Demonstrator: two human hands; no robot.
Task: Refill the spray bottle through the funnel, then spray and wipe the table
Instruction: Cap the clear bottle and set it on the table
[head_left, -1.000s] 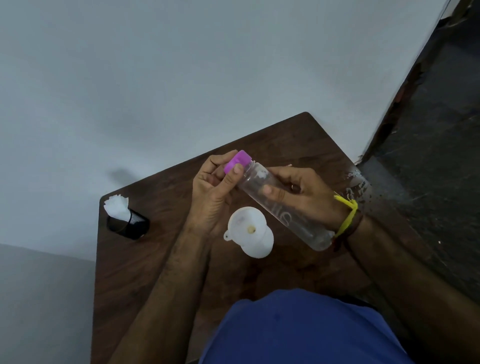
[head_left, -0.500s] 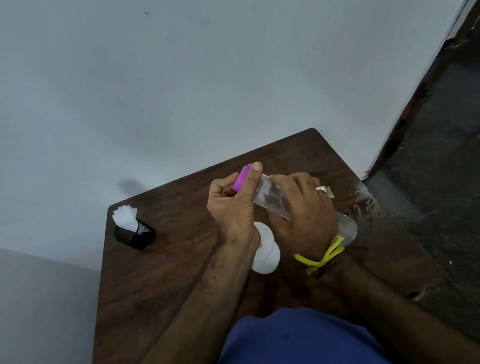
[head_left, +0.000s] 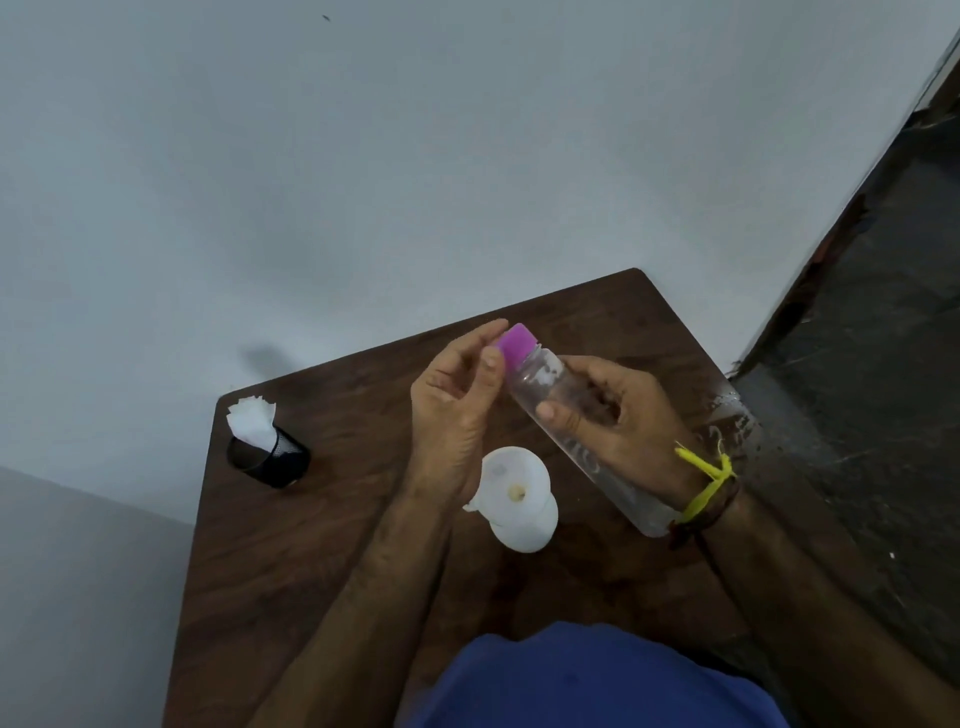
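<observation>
A black cup (head_left: 270, 457) is holding tissue. My left hand (head_left: 457, 410) is pinching the purple cap (head_left: 515, 345). The funnel (head_left: 514, 488) is sitting in a white bottle (head_left: 527, 525) on the table (head_left: 311, 545). My right hand (head_left: 618, 415) is gripping the clear bottle (head_left: 558, 410), tilted above the table, cap pointing up-left, base toward my wrist.

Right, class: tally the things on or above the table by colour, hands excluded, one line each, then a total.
White: 3, the funnel, the bottle under it, the tissue
Clear: 1, the bottle
Purple: 1, its cap
Black: 1, the mesh cup
Total: 6
</observation>
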